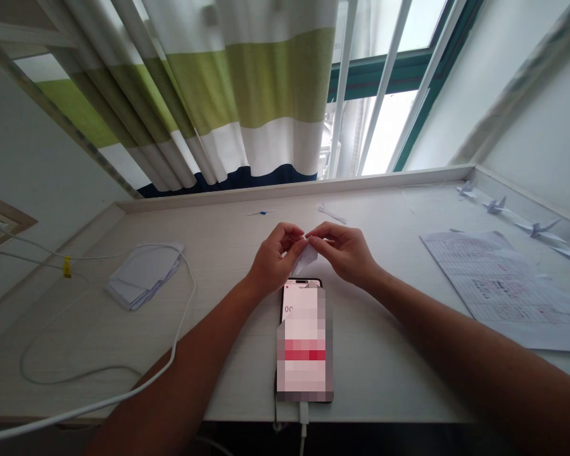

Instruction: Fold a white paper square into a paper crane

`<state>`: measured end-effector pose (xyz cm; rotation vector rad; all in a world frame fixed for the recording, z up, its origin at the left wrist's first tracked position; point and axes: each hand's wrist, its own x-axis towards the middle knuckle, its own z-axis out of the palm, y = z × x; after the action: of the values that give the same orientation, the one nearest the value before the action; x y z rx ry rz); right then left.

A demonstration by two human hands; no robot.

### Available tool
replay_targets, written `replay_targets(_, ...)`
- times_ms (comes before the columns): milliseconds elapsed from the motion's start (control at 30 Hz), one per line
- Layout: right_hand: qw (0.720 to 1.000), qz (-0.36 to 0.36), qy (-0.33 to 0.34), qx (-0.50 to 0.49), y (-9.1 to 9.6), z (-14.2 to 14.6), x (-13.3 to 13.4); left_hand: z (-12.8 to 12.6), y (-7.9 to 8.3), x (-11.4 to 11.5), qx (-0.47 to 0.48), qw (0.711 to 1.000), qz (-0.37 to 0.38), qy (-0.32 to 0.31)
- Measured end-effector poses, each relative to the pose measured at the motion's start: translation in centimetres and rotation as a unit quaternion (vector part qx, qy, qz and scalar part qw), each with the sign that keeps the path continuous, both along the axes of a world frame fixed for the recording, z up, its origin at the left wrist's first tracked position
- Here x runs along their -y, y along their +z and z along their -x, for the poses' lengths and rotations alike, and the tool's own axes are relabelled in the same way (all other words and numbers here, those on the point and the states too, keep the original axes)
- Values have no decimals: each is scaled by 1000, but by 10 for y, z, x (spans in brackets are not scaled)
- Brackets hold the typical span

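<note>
A small folded piece of white paper [306, 258] is pinched between my two hands, just above the desk and beyond the top end of a phone. My left hand [278, 256] grips it from the left with thumb and fingers together. From the other side, my right hand [344, 250] pinches its upper edge, the fingertips of both hands nearly touching. Part of the paper is hidden behind the fingers. The phone [304, 342] lies face up between my forearms, its lit screen partly blurred, with a white cable plugged into its lower end.
To the left, a stack of white paper [145, 275] lies under a looping white cable [192, 285]. Several folded paper birds [496, 204] line the right edge, near written sheets [498, 272]. A paper strip [332, 214] and a small blue-and-white item [263, 213] lie behind my hands.
</note>
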<state>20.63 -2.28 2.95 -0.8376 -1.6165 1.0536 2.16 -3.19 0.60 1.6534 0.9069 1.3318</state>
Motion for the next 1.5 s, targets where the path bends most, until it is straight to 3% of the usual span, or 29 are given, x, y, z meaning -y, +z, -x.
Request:
replay_targets(467, 1000, 22, 17, -2, 4, -1, -1, 0, 2, 2, -21, 1000, -15, 13)
replay_targets(700, 997, 46, 27, -51, 3, -1, -3, -1, -1, 0, 2, 1000, -13, 22)
replay_targets(1500, 999, 48, 9, -25, 3, 1, -1, -1, 3, 2, -36, 999, -23, 14)
